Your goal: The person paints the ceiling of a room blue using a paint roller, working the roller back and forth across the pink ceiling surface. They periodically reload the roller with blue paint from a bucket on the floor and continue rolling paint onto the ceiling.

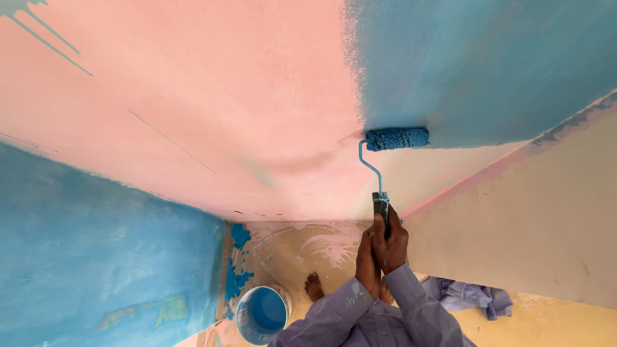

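Both hands point(380, 247) grip paint roller point(396, 139), on wall.

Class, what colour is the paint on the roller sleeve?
Blue, on the roller sleeve, seen best in the head view.

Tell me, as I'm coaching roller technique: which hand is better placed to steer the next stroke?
Probably the right hand: its fingers wrap the roller handle higher up, nearer the roller head; the left hand sits lower, beside it.
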